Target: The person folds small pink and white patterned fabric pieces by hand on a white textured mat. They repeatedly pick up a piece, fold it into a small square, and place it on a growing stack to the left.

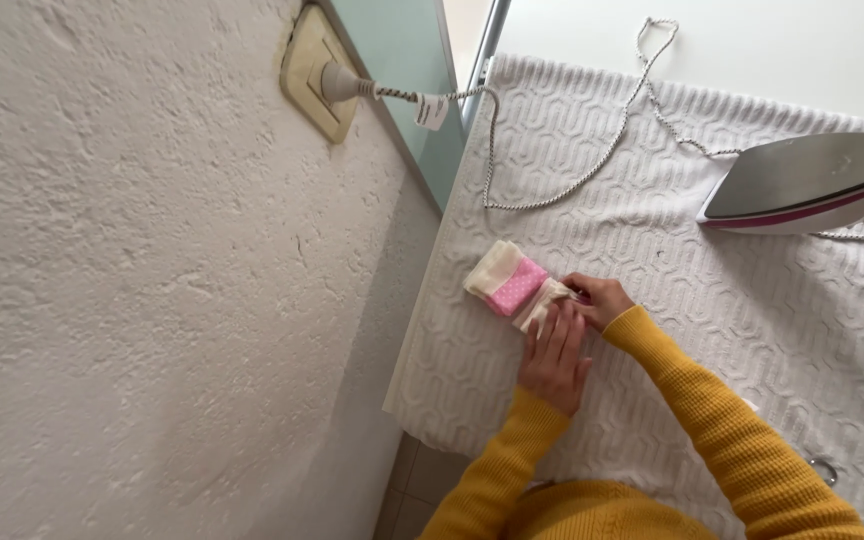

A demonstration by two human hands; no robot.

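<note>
Small pink-and-cream cotton sock [512, 283], on white textured towel [712, 300]: left hand [555, 358] flat, pinning it; right hand [600, 297] pinching its edge, smoothing; steam iron [812, 182] parked well apart.

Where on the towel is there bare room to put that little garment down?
Bare towel lies between the iron and the right hand, and above the pink and cream garment below the cord. It is crowded where the left hand presses the garment.

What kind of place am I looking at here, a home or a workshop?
Most likely a home, at a makeshift ironing spot. A white textured towel is spread as a pad, an iron rests on it with its cord running to a wall socket, and both hands fold a small pink and cream garment.
</note>
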